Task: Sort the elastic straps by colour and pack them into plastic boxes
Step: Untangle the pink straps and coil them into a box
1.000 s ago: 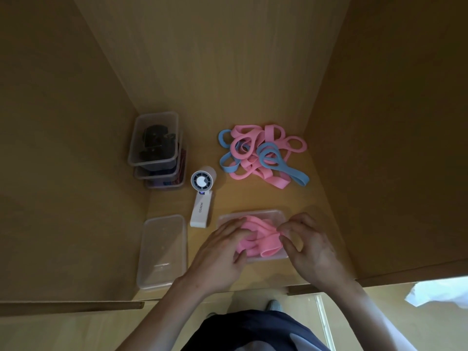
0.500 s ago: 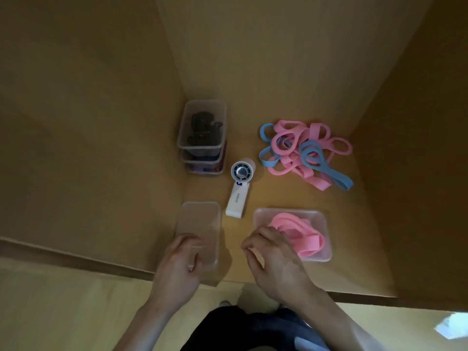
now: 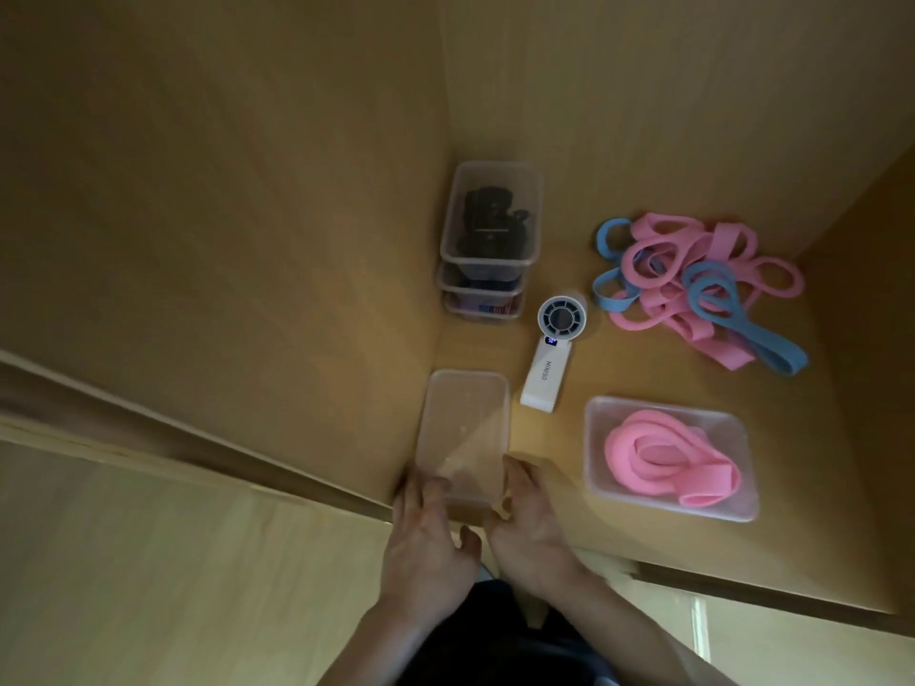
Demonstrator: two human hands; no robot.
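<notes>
You are clamping left hand [image 3: 428, 532] and right hand [image 3: 530, 527] on the 2 near corners of the empty clear box [image 3: 465, 418], left of the fan [image 3: 552, 358], likely readying it for blue straps [image 3: 772, 350]; the mixed pile [image 3: 693, 284] is lying right of the fan.

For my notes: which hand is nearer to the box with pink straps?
Right. The right hand is beside that box, not touching; the left hand is farther, on the right hand's other side.
</notes>
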